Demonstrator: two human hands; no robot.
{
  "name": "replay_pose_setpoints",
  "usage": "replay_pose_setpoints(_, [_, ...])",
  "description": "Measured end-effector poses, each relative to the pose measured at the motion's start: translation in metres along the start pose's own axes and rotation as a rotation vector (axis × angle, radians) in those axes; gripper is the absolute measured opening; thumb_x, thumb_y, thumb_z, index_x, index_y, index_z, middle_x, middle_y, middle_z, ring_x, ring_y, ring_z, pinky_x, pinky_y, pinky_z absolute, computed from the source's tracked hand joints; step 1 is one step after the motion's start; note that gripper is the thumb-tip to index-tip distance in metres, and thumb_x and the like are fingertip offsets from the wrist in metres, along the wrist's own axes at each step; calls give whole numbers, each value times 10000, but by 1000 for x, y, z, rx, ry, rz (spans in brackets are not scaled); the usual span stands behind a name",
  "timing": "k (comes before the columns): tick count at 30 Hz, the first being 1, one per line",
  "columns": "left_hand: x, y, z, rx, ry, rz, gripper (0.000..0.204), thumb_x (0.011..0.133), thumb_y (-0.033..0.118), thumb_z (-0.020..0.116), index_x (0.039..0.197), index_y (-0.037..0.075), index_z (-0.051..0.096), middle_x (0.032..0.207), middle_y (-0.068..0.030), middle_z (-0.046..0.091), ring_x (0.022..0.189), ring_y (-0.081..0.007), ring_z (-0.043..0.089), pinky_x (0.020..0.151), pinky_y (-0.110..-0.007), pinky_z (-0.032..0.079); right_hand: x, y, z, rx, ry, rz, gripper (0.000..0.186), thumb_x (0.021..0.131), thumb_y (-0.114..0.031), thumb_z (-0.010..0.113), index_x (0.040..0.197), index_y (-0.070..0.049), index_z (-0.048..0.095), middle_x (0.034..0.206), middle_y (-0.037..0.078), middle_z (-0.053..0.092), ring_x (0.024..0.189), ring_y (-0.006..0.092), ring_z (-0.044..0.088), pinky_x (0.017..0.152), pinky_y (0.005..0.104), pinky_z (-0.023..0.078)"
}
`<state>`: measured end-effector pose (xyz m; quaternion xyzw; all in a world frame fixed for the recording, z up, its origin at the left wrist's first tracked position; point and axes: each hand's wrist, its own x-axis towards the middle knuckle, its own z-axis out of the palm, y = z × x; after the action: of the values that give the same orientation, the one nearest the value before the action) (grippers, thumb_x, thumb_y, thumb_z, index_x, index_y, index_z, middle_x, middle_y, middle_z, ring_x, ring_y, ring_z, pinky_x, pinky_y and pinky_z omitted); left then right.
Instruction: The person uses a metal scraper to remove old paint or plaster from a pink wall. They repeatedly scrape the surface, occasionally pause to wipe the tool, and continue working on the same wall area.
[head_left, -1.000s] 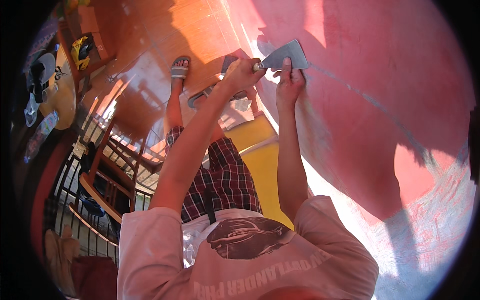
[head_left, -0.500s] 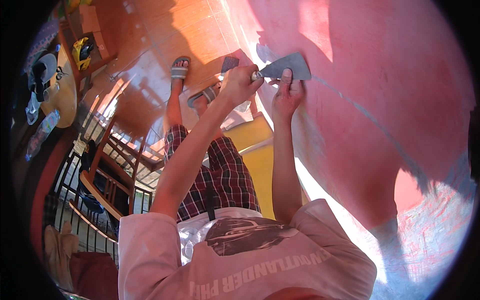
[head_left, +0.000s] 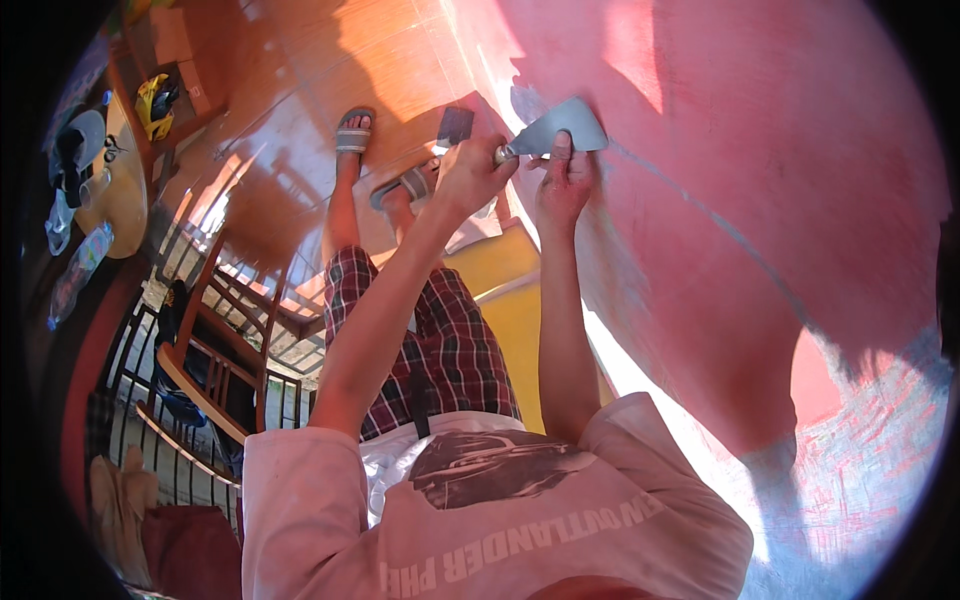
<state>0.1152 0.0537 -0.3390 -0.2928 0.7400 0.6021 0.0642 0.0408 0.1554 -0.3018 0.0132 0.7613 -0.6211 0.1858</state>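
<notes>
My left hand (head_left: 468, 180) is closed round the handle of a putty knife, knuckles up. The wide grey blade of the putty knife (head_left: 550, 127) points right, close to the pink wall. Below the blade is my right hand (head_left: 564, 192), its thumb pressed on the flat face and its fingers partly hidden behind. Just beyond my left hand shows a small dark square piece (head_left: 455, 125); whether the hand touches it, I cannot tell.
The pink wall (head_left: 720, 260) fills the right side, with a pale grey streak and scraped patches. A yellow surface (head_left: 516, 300) lies below my hands. To the left are a wooden chair (head_left: 205, 385) and a round table (head_left: 130, 215) bearing a cap and plastic bottle. Tiled floor (head_left: 300, 60) stretches beyond.
Both hands and the putty knife have shifted slightly left. The blade has tilted a little, and my right thumb stays on it.
</notes>
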Motion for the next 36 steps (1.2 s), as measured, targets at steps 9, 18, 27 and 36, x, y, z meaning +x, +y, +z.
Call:
replay_pose_setpoints(9, [9, -1, -1, -23, -76, -69, 222, 861, 263, 675, 931, 53, 698, 739, -175, 676, 728, -382, 682, 668, -474, 531, 0, -7, 4, 128, -7, 74, 188, 1075, -170, 530, 1102, 5, 592, 901, 31, 631, 710, 69, 566, 598, 230, 468])
replay_pose_setpoints(18, [9, -3, 3, -5, -42, -35, 225, 839, 263, 683, 886, 43, 682, 720, -169, 671, 716, -371, 682, 664, -469, 535, 2, 1, -3, -29, 20, 101, 261, 1072, -239, 538, 1106, 8, 616, 972, 75, 665, 750, 132, 650, 553, 266, 548])
replay_pose_setpoints(27, [6, 3, 0, 34, 4, 54, 230, 835, 268, 697, 935, 61, 701, 755, -162, 691, 748, -366, 689, 670, -457, 537, -2, -12, 2, 16, 30, 30, 293, 1079, -256, 520, 1132, 17, 614, 1003, 96, 681, 771, 139, 650, 582, 267, 544])
replay_pose_setpoints(36, [0, 29, -10, 79, 72, 111, 190, 835, 247, 681, 826, 58, 656, 702, -147, 659, 687, -351, 669, 623, -454, 520, -9, -27, -1, -24, 9, -16, 300, 1087, -260, 504, 1146, 18, 599, 992, 85, 682, 744, 121, 638, 598, 255, 531])
